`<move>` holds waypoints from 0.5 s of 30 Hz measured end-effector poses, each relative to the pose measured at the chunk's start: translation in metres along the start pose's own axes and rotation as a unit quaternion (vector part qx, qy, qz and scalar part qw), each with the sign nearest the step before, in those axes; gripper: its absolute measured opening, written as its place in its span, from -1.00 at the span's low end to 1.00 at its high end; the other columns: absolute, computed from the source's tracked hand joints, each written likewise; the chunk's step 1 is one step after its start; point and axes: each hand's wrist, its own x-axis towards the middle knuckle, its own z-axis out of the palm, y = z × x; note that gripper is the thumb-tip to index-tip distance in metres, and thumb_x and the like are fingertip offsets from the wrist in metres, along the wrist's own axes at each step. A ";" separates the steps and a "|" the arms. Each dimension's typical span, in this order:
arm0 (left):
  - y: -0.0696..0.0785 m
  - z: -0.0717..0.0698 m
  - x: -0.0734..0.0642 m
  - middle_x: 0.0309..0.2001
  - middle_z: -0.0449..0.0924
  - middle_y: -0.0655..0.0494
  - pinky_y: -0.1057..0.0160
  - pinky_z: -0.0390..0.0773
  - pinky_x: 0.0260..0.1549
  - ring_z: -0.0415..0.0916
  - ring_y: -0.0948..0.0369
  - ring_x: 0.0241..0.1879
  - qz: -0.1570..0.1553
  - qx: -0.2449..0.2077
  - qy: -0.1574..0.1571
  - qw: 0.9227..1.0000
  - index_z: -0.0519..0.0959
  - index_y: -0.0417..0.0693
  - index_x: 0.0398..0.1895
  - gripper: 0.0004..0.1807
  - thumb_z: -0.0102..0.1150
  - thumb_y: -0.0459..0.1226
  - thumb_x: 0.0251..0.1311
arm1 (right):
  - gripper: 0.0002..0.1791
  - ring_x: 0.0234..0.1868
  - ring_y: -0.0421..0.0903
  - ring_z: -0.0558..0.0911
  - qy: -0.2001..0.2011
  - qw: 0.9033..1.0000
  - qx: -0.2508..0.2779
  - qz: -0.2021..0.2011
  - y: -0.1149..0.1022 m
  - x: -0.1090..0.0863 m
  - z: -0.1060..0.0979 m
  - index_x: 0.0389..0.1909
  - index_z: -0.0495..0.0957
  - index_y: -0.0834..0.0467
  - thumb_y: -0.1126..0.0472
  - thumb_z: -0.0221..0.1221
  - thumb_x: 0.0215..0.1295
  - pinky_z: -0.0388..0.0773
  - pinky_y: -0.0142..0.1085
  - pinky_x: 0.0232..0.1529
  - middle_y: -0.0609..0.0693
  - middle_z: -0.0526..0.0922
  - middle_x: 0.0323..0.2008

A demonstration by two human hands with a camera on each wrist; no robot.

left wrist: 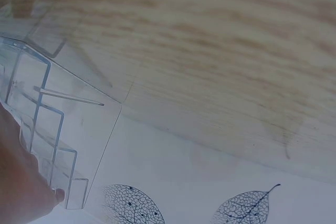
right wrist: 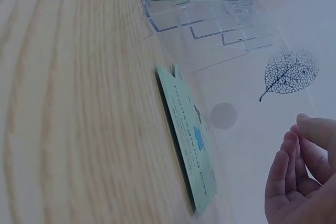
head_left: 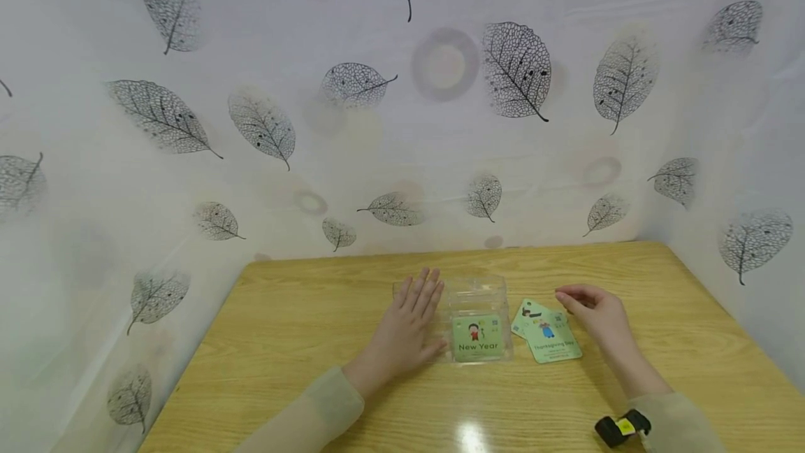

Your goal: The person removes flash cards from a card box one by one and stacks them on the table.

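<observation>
A clear, stepped plastic card rack (head_left: 506, 351) stands near the middle of the table, its tiers also showing in the left wrist view. In its front tier stands a green "New Year" card (head_left: 476, 351), with more cards behind it in the right wrist view. My left hand (head_left: 405, 324) touches the rack's left side, fingers straight. Right of the rack lies a pile of green cards, a "Thanksgiving Day" card (head_left: 553, 349) on top and another card (head_left: 520, 320) poking out askew beneath. My right hand (head_left: 597, 317) hovers just beyond the pile's right side, fingers loosely bent, holding nothing.
The wooden table (head_left: 264, 341) meets a white leaf-printed curtain (head_left: 390, 145) at its back and sides. A black strap (head_left: 622, 428) with a yellow mark is around the right wrist.
</observation>
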 end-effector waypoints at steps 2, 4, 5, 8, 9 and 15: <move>0.000 0.000 0.000 0.76 -0.43 -0.16 -0.04 -0.10 0.74 -0.38 -0.08 0.76 0.000 0.001 -0.003 1.000 -0.19 -0.17 0.75 0.07 -0.42 0.42 0.52 | -0.52 -0.26 -0.52 0.59 -0.002 1.000 0.001 -0.001 -0.002 -0.001 0.000 0.19 0.64 0.41 0.07 0.28 0.53 0.69 -0.49 -0.24 -0.24 0.78 -0.21; 0.000 0.000 -0.001 0.76 -0.44 -0.16 -0.04 -0.10 0.74 -0.39 -0.08 0.76 0.000 0.001 -0.003 1.000 -0.20 -0.18 0.75 0.07 -0.43 0.42 0.52 | -0.52 -0.26 -0.54 0.60 -0.006 1.000 0.005 -0.002 -0.004 -0.002 0.001 0.20 0.63 0.41 0.08 0.28 0.54 0.69 -0.49 -0.22 -0.34 0.76 -0.24; 0.000 0.000 -0.001 0.76 -0.44 -0.16 -0.04 -0.10 0.74 -0.39 -0.08 0.76 0.000 0.002 -0.003 1.000 -0.20 -0.18 0.75 0.07 -0.43 0.42 0.52 | -0.52 -0.25 -0.54 0.60 -0.008 1.000 0.008 -0.002 -0.005 -0.002 0.001 0.21 0.62 0.42 0.09 0.28 0.54 0.69 -0.50 -0.22 -0.40 0.74 -0.27; 0.000 0.000 -0.001 0.76 -0.42 -0.17 -0.04 -0.09 0.73 -0.35 -0.08 0.76 0.001 0.003 0.005 1.000 -0.19 -0.19 0.75 0.07 -0.43 0.42 0.52 | -0.52 -0.25 -0.54 0.61 -0.011 1.000 0.017 -0.005 -0.008 -0.003 0.002 0.21 0.61 0.42 0.10 0.28 0.54 0.68 -0.51 -0.21 -0.56 0.65 -0.33; 0.000 0.000 -0.001 0.76 -0.41 -0.17 -0.04 -0.08 0.73 -0.34 -0.08 0.76 0.001 0.004 0.008 1.000 -0.18 -0.19 0.75 0.08 -0.43 0.42 0.51 | -0.52 -0.24 -0.53 0.62 -0.011 1.000 0.019 -0.007 -0.009 -0.004 0.002 0.21 0.61 0.42 0.10 0.28 0.54 0.68 -0.51 -0.21 -0.58 0.64 -0.34; 0.000 0.001 -0.001 0.76 -0.40 -0.17 -0.04 -0.07 0.73 -0.33 -0.08 0.76 0.001 0.011 0.010 1.000 -0.17 -0.18 0.75 0.08 -0.43 0.43 0.51 | -0.54 -0.22 -0.48 0.64 -0.014 0.999 0.029 -0.026 -0.013 -0.006 0.005 0.19 0.62 0.43 0.11 0.27 0.55 0.69 -0.49 -0.19 -0.58 0.64 -0.33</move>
